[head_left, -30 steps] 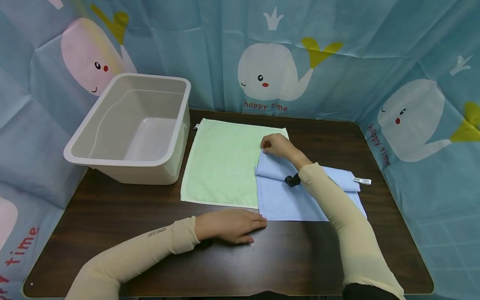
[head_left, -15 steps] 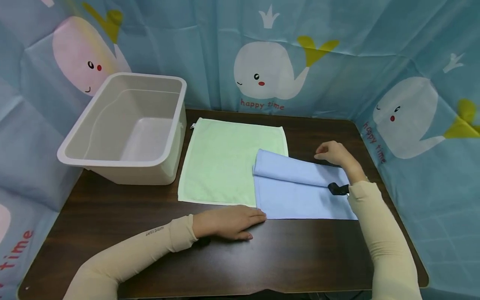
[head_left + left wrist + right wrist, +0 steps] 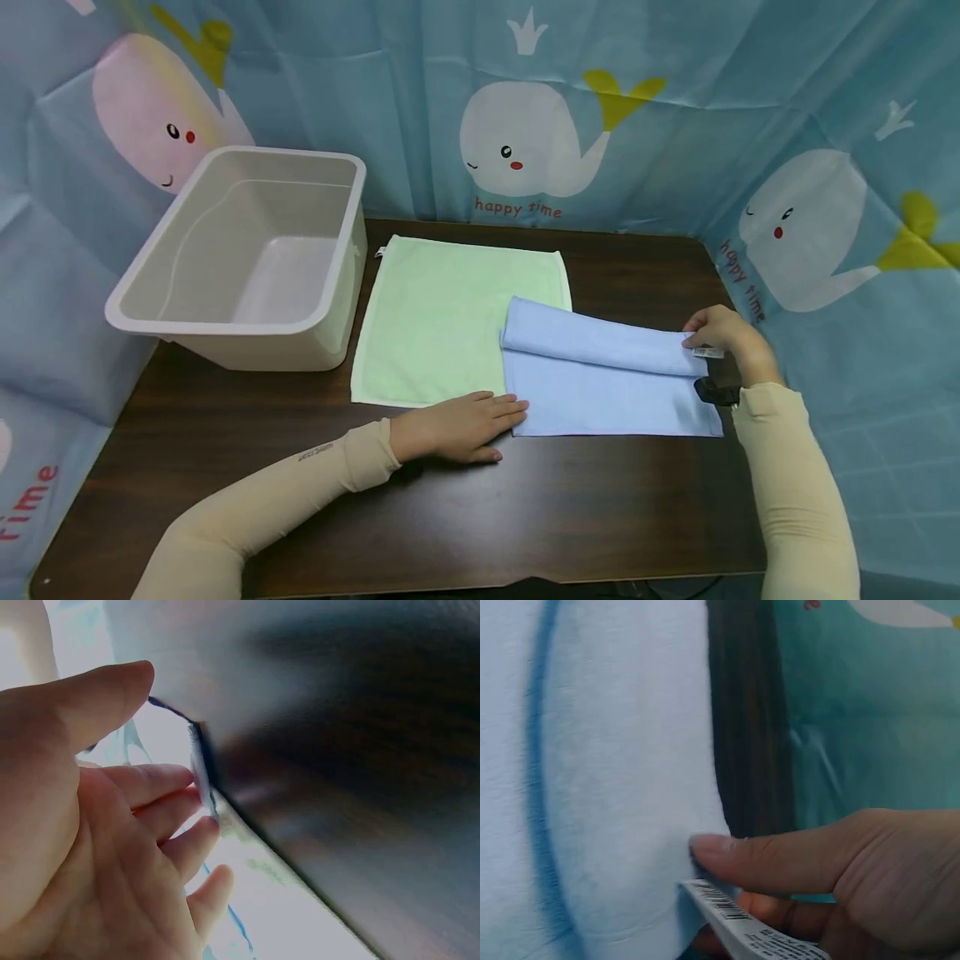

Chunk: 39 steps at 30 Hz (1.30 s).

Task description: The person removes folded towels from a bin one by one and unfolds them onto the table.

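A light blue towel lies partly folded, its far part turned over toward the near side. It overlaps the right edge of a flat light green towel. With thumb on top and fingers below, my right hand pinches the far right corner of the blue fold, beside a white printed tag. My left hand has its fingers extended, and the fingertips touch the blue towel's near left corner. In the left wrist view the left palm shows with the fingers slightly bent at the cloth's edge.
A grey plastic bin stands at the back left of the dark wooden table. A blue curtain printed with whales surrounds the table at the back and sides. A black wrist device sits at the right cuff.
My right hand has moved right from the fold's far left corner along its edge, and now pinches the far right corner. The left hand stays at the near left corner.
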### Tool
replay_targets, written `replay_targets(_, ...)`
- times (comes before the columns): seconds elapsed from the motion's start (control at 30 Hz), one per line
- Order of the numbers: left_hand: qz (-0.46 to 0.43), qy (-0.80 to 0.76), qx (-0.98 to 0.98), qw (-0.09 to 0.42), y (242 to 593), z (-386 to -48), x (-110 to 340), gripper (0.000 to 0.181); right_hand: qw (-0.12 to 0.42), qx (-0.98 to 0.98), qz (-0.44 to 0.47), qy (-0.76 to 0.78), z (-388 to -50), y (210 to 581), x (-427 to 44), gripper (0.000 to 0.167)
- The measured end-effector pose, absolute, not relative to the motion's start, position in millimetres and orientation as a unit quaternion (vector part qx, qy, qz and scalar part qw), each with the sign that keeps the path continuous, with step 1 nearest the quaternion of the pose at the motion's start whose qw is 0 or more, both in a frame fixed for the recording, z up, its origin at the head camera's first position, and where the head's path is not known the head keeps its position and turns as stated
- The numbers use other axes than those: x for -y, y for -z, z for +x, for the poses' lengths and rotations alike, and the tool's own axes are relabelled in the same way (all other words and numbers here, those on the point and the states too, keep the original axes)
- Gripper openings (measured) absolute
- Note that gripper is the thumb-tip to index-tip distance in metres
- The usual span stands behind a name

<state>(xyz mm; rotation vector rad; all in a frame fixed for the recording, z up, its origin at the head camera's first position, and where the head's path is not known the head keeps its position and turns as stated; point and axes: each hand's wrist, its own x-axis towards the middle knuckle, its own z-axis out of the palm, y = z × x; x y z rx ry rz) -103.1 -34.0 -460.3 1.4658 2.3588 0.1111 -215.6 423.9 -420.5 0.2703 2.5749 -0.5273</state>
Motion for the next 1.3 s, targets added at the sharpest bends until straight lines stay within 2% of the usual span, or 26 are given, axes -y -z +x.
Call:
replay_targets(0.3, 0.522, -0.05, -0.831, 0.187, 460, -103, 32, 0.066, 0.226, -0.947, 0.115, 0.197, -229, 406, -423, 0.022)
replay_targets(0.47, 0.524, -0.056, -0.83, 0.181, 463, -104, 34, 0.066, 0.166, -0.958, 0.119, 0.202, -243, 399, -417, 0.024)
replay_targets(0.7, 0.522, -0.063, -0.829, 0.19, 460, -104, 34, 0.066, 0.049, -0.958, 0.161, 0.231, -267, 408, -400, 0.022)
replay_targets(0.93, 0.523, -0.064, -0.828, 0.19, 461, -103, 31, 0.066, -0.015, -0.954, 0.173, 0.246, -279, 415, -395, 0.025)
replay_targets(1.03, 0.521, -0.06, -0.83, 0.191, 460, -103, 32, 0.067, -0.011, -0.952, 0.182, 0.246, -283, 419, -397, 0.025)
replay_targets(1.2, 0.518, -0.063, -0.83, 0.195, 459, -104, 33, 0.067, 0.095, -0.952, 0.182, 0.227, -284, 435, -402, 0.037)
replay_targets(1.3, 0.521, -0.065, -0.829, 0.193, 459, -105, 34, 0.067, 0.122, -0.959, 0.17, 0.192, -282, 445, -403, 0.04)
